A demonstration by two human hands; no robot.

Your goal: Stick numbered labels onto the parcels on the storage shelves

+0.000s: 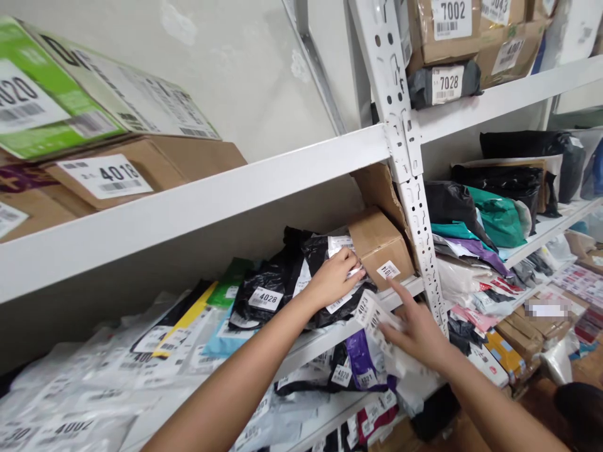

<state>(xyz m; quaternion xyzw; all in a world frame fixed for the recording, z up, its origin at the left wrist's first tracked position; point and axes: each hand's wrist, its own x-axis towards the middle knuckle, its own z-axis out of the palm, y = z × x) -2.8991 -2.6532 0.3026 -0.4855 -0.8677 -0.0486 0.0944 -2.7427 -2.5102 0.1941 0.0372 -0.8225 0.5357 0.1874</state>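
My left hand (336, 276) reaches onto the middle shelf, its fingers curled over a black plastic parcel (316, 251) that bears white labels. My right hand (419, 329) is in front of the shelf edge. It holds a strip of number labels (370, 311) reading 4023 and 4024, which hangs down beneath the hand. The right index finger points up and out, close to a small brown cardboard box (379, 242) with a number sticker. Left of my left hand lies another black parcel (264, 295) labelled 4028.
A white perforated upright (414, 207) stands beside the box. Above runs a white shelf beam (198, 207) carrying a brown box (155, 166) marked 4018. Grey plastic parcels (75, 389) lie at the left. A purple parcel (360, 358) sits on the shelf below.
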